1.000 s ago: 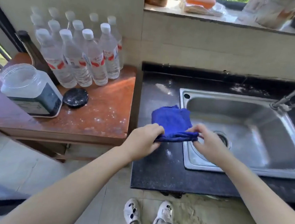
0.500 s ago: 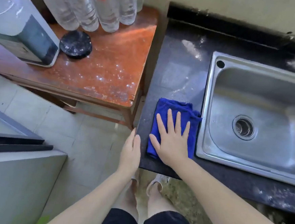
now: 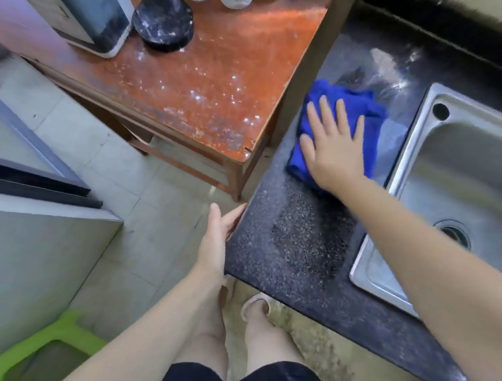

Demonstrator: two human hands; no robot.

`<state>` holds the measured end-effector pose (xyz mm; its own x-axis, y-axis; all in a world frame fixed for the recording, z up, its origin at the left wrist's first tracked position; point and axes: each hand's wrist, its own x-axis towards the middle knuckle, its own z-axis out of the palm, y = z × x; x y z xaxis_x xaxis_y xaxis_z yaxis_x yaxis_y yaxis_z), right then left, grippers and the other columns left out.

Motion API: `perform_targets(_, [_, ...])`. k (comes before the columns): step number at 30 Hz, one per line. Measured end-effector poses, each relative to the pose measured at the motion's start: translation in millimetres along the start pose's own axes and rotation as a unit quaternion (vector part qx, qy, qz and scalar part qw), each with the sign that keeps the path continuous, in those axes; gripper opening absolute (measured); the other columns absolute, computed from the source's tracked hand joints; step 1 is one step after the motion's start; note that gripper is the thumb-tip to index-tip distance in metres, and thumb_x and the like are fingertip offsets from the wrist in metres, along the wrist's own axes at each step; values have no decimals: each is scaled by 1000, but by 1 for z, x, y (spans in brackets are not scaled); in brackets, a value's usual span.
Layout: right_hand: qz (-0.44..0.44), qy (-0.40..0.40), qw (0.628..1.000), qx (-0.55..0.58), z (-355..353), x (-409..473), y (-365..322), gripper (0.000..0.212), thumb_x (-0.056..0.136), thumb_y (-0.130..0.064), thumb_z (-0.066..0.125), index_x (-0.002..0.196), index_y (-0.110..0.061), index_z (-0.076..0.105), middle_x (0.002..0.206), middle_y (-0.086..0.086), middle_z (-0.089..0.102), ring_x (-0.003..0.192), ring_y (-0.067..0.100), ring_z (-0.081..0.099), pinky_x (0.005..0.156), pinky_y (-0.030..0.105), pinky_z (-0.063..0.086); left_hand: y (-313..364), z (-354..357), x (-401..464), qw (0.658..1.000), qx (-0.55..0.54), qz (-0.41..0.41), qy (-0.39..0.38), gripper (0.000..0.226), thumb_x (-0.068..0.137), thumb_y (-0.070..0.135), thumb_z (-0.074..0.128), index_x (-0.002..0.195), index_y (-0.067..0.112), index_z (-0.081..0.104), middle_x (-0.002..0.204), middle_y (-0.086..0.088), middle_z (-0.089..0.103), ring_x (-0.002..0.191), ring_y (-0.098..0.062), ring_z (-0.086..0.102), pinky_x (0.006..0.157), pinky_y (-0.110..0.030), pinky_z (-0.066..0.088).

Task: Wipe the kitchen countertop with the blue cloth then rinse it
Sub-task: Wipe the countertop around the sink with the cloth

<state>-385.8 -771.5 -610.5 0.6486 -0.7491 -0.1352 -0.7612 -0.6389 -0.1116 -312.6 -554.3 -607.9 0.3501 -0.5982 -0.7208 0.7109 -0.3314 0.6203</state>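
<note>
Right hand (image 3: 333,154) lies flat with fingers spread, pressing the blue cloth (image 3: 366,115) onto the dark speckled countertop (image 3: 308,249) just left of the steel sink (image 3: 466,183), left hand (image 3: 217,235) loosely open against the counter's edge, dusty orange table (image 3: 216,76) beside it, tiled floor (image 3: 130,186) below

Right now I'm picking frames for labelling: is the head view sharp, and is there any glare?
Head view: mostly sharp at the blue cloth and right hand; soft smear at the left edge; wide-angle bending of the table; pale glare on the countertop behind the cloth and on the sink.
</note>
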Motion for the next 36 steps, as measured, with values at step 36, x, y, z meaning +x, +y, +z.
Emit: perform_targets(36, [-113, -46, 992, -41, -27, 81, 96, 63, 90, -52, 12, 148, -29, 21, 157, -4, 17, 145, 21, 11, 114, 55, 8, 49, 125, 95, 768, 501, 392, 78, 57, 91, 36, 25, 140, 10, 37, 147, -4, 37, 135, -17, 33, 111, -28, 24])
